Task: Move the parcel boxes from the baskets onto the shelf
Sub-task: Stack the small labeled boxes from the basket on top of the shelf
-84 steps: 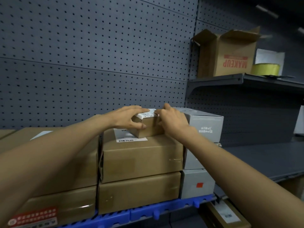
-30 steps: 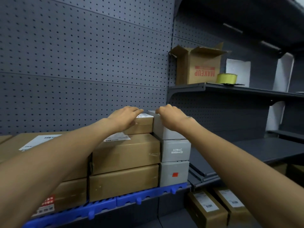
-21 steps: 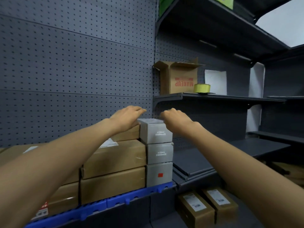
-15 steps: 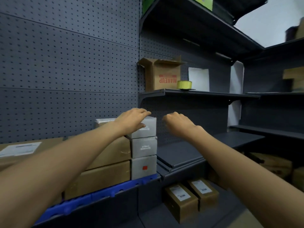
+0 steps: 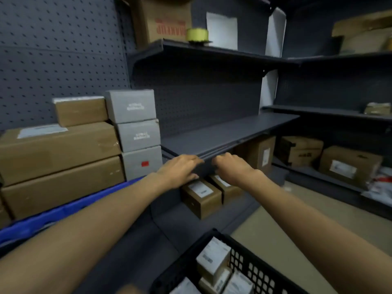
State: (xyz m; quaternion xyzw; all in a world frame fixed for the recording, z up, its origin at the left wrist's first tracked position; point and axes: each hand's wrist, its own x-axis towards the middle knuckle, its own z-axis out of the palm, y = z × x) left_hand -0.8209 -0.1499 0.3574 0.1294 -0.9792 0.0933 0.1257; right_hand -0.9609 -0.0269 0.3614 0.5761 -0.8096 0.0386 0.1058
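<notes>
A dark grey shelf (image 5: pixel 229 132) runs across the middle of the scene, its bare board stretching right toward a corner. To its left, two long brown cartons (image 5: pixel 59 164) lie stacked on a blue pallet edge (image 5: pixel 53 213), with a smaller brown parcel box (image 5: pixel 80 111) on top, against the pegboard wall (image 5: pixel 53 49). Touching their right side stands a column of three grey boxes (image 5: pixel 137 134), the lowest bearing a red mark. On the upper shelf sits an open carton with red lettering (image 5: pixel 163 20) and, just beside it, a yellow tape roll (image 5: pixel 197 35). Below the middle shelf, two brown labelled boxes (image 5: pixel 201 196) stand side by side on the bottom board; more brown cartons (image 5: pixel 347 164) sit on the low shelf at far right.

At the near bottom edge a black mesh basket (image 5: pixel 250 264) holds several white and pale parcel boxes (image 5: pixel 214 259), packed close together.

Both arms reach forward over the basket. The left hand (image 5: pixel 180 168) hovers near the shelf's front edge, fingers relaxed and spread, holding nothing. The right hand (image 5: pixel 231 166) hangs just beside it, fingers loosely curled downward, also empty.
</notes>
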